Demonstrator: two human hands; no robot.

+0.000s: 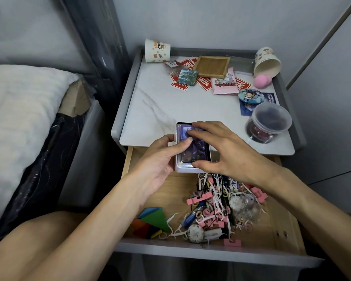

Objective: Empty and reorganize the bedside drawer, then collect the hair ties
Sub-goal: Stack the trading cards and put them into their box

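Drawer (190, 250) front lies nearest me, hair ties (211, 211) heaped inside, lower right. Mid-frame, my left hand (160, 157) and right hand (227, 151) both grip the card box (185, 169); emptying underway, I'd next set it on the tabletop (150, 102).

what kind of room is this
Most likely a bedroom. A bed with a white pillow fills the left side. A grey bedside table stands right beside it, and its drawer is pulled open.
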